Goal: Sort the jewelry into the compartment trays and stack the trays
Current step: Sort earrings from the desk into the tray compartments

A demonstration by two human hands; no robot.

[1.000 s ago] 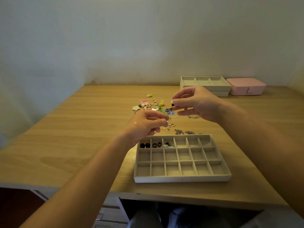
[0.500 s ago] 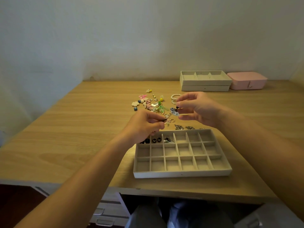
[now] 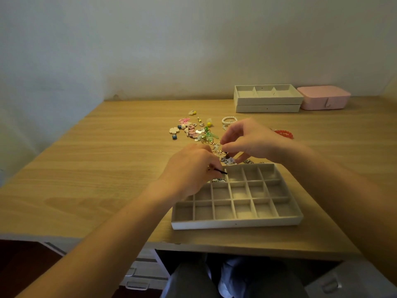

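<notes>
**Both hands pinching jewelry at the tray's far edge**

Bottom of the frame: drawers (image 3: pixel 137 283) with metal handles under the desk (image 3: pixel 96 168).

Lower centre-right: tray (image 3: pixel 236 224) on the desk near its front edge, a grid of small cells. Most cells bare; small dark and silver bits in a far-row cell, largely hidden by the hand above.

Centre: left hand (image 3: pixel 189 168) over the tray's far-left cells, fingers curled tight, pinching a thin dark piece (image 3: pixel 221 172) that pokes out toward the right above the far row.

Just above and right: right hand (image 3: pixel 251 140) beyond the tray's far rim, thumb and forefinger closed on a small charm (image 3: pixel 229 159) hanging below them, other fingers loosely bent. Too blurred to tell the charm's shape.

Above centre: pile (image 3: pixel 198 132) of loose jewelry spread on the desk, pink, white, green and yellow pieces, reaching to just beside the right hand's fingertips. Pearl bracelet (image 3: pixel 229 120) at the pile's right edge; red bracelet (image 3: pixel 284 134) right of the right hand, partly hidden by it.

Upper right, against the wall: stack (image 3: pixel 267 105) of two more trays, the top one with wider cells. Pink box (image 3: pixel 324 100), lid down, touching or just beside the stack's right end.
</notes>
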